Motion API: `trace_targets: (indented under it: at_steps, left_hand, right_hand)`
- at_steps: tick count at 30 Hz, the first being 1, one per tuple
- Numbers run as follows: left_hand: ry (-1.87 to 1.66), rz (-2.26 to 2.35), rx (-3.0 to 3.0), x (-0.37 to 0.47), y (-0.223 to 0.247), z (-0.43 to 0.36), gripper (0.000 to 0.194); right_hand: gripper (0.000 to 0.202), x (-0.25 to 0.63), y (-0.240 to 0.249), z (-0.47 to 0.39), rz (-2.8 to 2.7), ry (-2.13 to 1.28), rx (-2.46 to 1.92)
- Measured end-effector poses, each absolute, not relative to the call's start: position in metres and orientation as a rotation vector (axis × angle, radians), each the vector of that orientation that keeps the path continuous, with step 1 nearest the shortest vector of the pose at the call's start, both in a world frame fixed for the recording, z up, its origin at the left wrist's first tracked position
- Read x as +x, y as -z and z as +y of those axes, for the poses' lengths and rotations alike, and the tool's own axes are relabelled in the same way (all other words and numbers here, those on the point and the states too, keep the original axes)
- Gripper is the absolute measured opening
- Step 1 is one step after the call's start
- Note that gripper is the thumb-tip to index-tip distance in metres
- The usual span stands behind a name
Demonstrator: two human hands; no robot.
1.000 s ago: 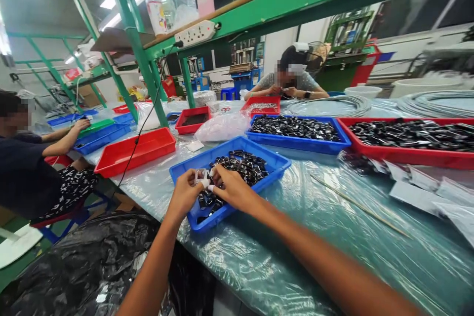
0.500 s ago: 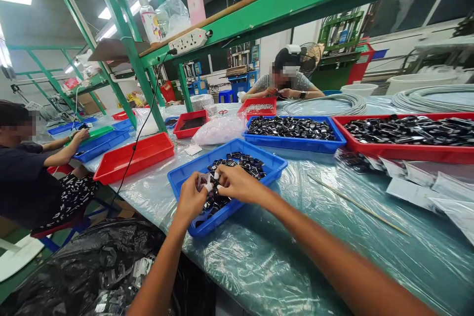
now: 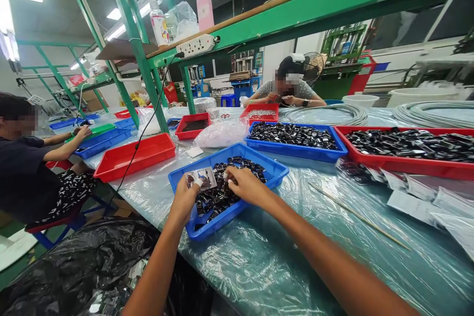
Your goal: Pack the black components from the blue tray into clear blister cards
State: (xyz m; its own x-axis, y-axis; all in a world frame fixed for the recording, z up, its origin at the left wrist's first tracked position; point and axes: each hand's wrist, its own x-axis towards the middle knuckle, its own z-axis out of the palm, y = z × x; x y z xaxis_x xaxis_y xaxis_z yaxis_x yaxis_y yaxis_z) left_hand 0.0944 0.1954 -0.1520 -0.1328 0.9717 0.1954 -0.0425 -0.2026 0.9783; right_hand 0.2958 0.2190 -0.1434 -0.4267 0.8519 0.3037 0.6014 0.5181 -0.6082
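Observation:
My left hand (image 3: 184,198) grips a small clear plastic tray (image 3: 207,177) between thumb and fingers, over the left part of a blue tray (image 3: 276,168). Small dark pieces show inside the clear tray. To its right, my right hand (image 3: 242,183) is over the blue tray with thumb and fingertips drawn together; whatever is between them is too small to make out. White coverings are on some of my fingertips. Many black shiny pieces (image 3: 218,202) lie in the blue tray beneath both hands.
Beyond are a blue bin (image 3: 296,150) and a red bin (image 3: 407,158) of black parts. A red tray (image 3: 135,158) stands left, with a black cable crossing it. A thin stick (image 3: 359,215) lies right. Two people (image 3: 292,84) sit at the tables. A black bag (image 3: 74,261) is lower left.
My hands have moved apart. The clear tray in my left hand now shows more fully and flatter, and my right hand has shifted slightly right, away from it.

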Motion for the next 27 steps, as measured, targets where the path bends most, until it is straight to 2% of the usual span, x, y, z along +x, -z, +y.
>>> trace_targets:
  at_steps: [5, 9, 17, 21, 27]
  left_hand:
    - [-1.413, 1.018, 1.149, 0.097, 0.144, 0.188, 0.045]
    - [-1.429, 1.036, 1.179, 0.096, 0.146, 0.189, 0.044]
    - [-1.531, 1.009, 1.145, 0.091, 0.155, 0.194, 0.039]
    - [-1.539, 0.976, 1.090, 0.090, 0.154, 0.194, 0.037]
    - [-1.496, 0.953, 1.116, 0.090, 0.153, 0.190, 0.040]
  right_hand:
    - [0.034, 0.282, 0.140, 0.208, -2.169, -0.190, -1.041]
    - [0.040, 0.270, 0.134, 0.198, -2.196, -0.193, -0.869]
    - [0.044, 0.262, 0.141, 0.196, -2.195, -0.153, -0.833]
    - [0.039, 0.257, 0.146, 0.198, -2.100, -0.266, -0.796]
    - [0.036, 0.253, 0.154, 0.201, -1.789, -0.837, -0.718]
